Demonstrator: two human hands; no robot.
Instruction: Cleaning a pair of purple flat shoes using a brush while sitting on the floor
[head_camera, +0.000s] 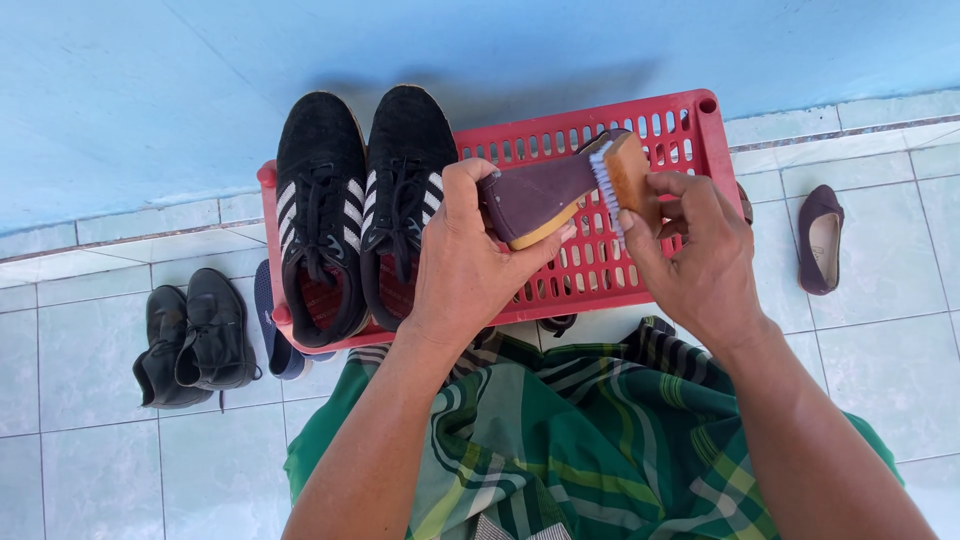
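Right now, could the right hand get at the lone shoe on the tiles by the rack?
Probably not freely: the right hand holds a brush. The lone shoe lies on open tiles at its side.

One head-worn camera looks steeply down from close above the hands (590, 250), facing the red rack (690, 130), blue wall far, tiled floor around.
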